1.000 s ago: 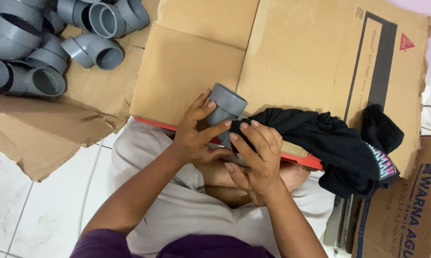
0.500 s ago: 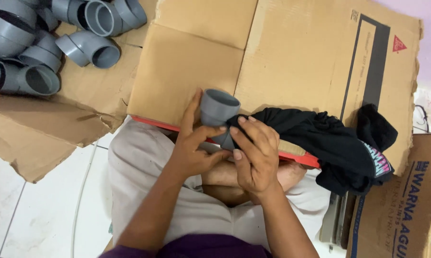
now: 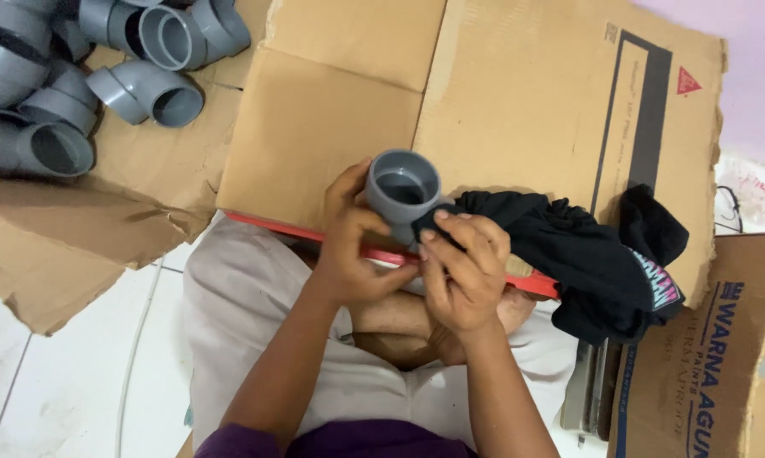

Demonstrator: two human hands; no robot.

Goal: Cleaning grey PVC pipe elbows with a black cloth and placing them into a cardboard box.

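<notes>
The left hand is gripping a grey pipe fitting, fingers curled around its left side and thumb reaching up beside the open socket. The right hand is pressing a black cloth against the fitting's lower right side, fingers bent and closed on the fabric. The fitting is sitting above the person's lap, over the near edge of the flattened cardboard sheet, mouth facing up. Its lower body is being covered by both hands and the cloth, so its full shape cannot be made out. A pile of grey pipe elbows is lying at upper left, partly cut off. A brown carton with blue lettering is standing at lower right, cropped by the frame.
</notes>
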